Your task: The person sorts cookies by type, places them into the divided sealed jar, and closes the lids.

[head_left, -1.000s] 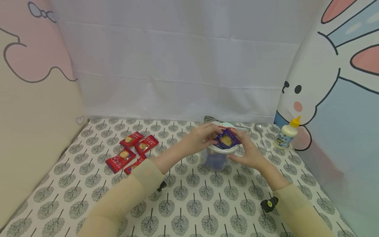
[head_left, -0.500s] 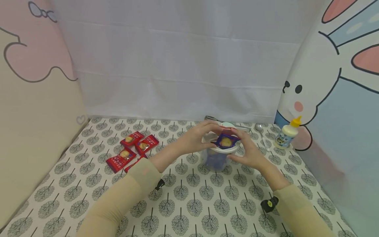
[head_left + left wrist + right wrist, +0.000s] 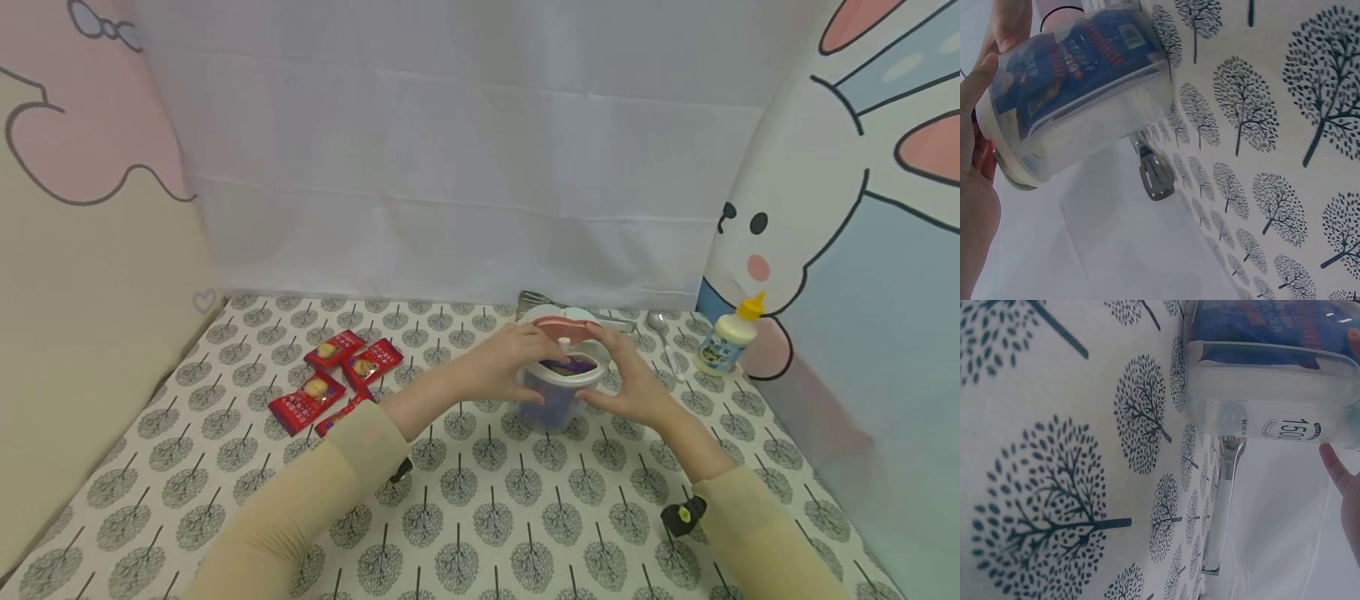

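Note:
A clear plastic storage container (image 3: 551,402) with a white rim and coloured flip lids stands upright on the table. Its red lid (image 3: 564,327) is raised. Blue snack packets (image 3: 1079,62) show through its wall, and one purple-blue packet (image 3: 570,365) lies in the opening. My left hand (image 3: 501,362) is at the container's left rim, thumb and fingers spread apart, fingertips over the opening. With my right hand (image 3: 628,385) I hold the container's right side, thumb in front and fingers behind. In the right wrist view, one fingertip (image 3: 1330,453) touches the wall near the "1500" marking.
Several red snack packets (image 3: 307,402) lie on the left of the tree-patterned tablecloth (image 3: 491,525). Behind the container lies a slotted spatula (image 3: 615,323). A spoon (image 3: 663,342) and a yellow-capped bottle (image 3: 726,342) are to the right. A white curtain (image 3: 450,167) closes off the back.
The purple-blue packet has sunk from above the rim into the container's opening. My left fingers have come off it and spread; my right hand has stayed on the container.

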A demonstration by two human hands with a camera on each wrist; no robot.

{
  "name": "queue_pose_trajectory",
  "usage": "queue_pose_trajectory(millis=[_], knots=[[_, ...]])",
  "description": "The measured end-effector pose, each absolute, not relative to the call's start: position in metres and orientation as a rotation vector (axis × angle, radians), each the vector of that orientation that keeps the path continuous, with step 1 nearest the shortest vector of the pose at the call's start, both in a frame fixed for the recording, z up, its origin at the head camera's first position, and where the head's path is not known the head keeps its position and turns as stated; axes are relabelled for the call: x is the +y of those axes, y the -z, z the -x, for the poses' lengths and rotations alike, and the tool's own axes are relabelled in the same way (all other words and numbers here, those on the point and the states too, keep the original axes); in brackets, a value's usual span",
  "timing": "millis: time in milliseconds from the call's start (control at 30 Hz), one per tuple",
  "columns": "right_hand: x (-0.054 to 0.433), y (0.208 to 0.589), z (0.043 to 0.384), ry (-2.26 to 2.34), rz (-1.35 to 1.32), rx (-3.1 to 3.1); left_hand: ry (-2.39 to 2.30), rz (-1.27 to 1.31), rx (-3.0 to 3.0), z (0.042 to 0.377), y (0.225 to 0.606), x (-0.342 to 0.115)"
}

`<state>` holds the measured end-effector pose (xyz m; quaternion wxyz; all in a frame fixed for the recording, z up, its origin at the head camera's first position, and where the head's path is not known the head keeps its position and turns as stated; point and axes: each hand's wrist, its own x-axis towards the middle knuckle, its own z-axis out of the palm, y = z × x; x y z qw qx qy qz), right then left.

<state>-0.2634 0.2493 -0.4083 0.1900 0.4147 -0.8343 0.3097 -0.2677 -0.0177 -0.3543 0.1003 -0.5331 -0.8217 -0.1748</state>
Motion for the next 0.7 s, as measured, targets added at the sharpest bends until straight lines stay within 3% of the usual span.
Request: queue_pose_trajectory(millis=[333,500,700], knots=[[0.25,0.408,0.265,-0.882,-1.157,-2.342,0.442,1.506,-2.588,0.263,0.36,-0.017],[0.249,0.409,0.266,-0.873,-1.162,-2.319,0.689,1.51,-2.37,0.267,0.362,-0.027],[0.248,0.408,0.266,-0.864,-1.216,-2.204,0.757,1.333,-2.179,0.271,0.361,-0.038]])
